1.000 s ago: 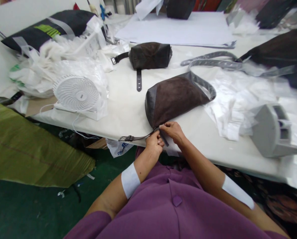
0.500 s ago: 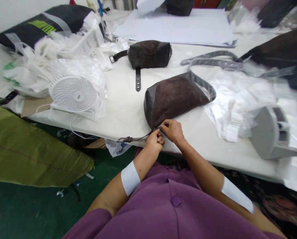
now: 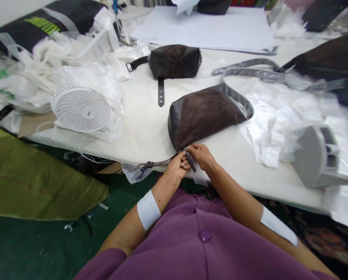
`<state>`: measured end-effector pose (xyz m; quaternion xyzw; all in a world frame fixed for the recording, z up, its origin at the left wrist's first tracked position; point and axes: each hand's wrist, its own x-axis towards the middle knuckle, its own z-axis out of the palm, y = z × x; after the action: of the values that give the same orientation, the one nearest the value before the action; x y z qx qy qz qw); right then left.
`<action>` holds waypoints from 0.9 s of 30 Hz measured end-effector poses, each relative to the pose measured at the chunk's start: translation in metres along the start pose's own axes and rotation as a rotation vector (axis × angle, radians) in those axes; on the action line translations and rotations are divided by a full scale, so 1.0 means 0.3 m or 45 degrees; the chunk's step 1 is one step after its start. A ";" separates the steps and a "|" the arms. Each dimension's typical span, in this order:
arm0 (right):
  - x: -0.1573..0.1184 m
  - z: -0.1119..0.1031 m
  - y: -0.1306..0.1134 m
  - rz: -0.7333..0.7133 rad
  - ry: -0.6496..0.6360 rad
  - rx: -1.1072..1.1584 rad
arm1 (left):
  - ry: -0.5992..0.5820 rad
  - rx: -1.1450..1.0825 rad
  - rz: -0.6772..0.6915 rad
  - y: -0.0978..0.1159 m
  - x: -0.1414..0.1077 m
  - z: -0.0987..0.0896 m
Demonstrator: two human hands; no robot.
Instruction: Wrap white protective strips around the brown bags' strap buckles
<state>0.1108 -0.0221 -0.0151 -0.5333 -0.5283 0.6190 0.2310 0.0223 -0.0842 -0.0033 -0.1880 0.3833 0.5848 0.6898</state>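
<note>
A dark brown suede bag (image 3: 209, 114) with black leather ends lies on its side at the table's front edge. From its near corner a dark buckled strap (image 3: 156, 163) runs left along the edge. My left hand (image 3: 178, 165) is closed on this strap close to the bag. Beside it, my right hand (image 3: 201, 154) pinches at the same spot, fingertips pressed together. A short dark strip with some clear plastic (image 3: 201, 179) hangs below the fingers of my right hand; its attachment is hidden. Wrapped in plastic, the bag's shoulder strap (image 3: 241, 99) loops off its far end.
Another dark bag (image 3: 175, 62) with a buckle strap and a punched strap lies farther back. A white fan (image 3: 82, 111) and crumpled plastic are at left. A grey tape dispenser (image 3: 315, 155) and white wrapping sheets (image 3: 275, 128) lie right. Large paper sheets (image 3: 203, 31) cover the back.
Both hands have shifted slightly apart at the strap. The dark strip and clear plastic now hang visibly between and below them. The view has turned slightly; the bag lies in the same place.
</note>
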 end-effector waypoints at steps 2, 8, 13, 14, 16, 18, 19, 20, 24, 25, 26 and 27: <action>-0.005 -0.008 -0.010 0.031 -0.085 0.117 | -0.074 0.040 -0.030 0.003 0.005 -0.001; -0.001 -0.003 -0.003 -0.067 0.064 0.126 | -0.025 0.057 0.064 -0.006 0.013 -0.002; 0.000 0.009 0.000 -0.114 0.108 0.056 | -0.060 0.031 0.082 -0.009 0.030 -0.012; -0.001 0.009 -0.002 -0.100 0.099 0.073 | -0.074 0.031 0.080 -0.006 0.032 -0.015; -0.005 0.010 -0.006 -0.033 0.062 0.120 | -0.098 0.043 0.046 0.001 0.032 -0.018; -0.006 0.010 -0.008 0.062 0.010 0.158 | -0.118 0.069 -0.012 0.010 0.028 -0.020; -0.006 0.010 -0.008 0.102 -0.016 0.169 | -0.126 0.082 -0.033 0.014 0.027 -0.021; -0.005 0.011 -0.009 0.131 -0.041 0.178 | -0.133 0.091 -0.039 0.017 0.026 -0.023; -0.004 0.023 -0.013 0.177 -0.095 0.192 | -0.177 0.101 0.032 0.016 0.033 -0.038; -0.005 0.028 -0.015 0.169 -0.086 0.179 | -0.190 0.099 0.057 0.013 0.036 -0.043; -0.007 0.033 -0.017 0.140 -0.064 0.147 | -0.198 0.096 0.090 0.010 0.040 -0.048; -0.009 0.037 -0.018 0.093 -0.034 0.093 | -0.197 0.090 0.131 0.007 0.043 -0.051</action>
<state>0.1001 -0.0272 -0.0104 -0.5351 -0.4887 0.6530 0.2203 0.0159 -0.0861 -0.0223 -0.0978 0.3583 0.6184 0.6926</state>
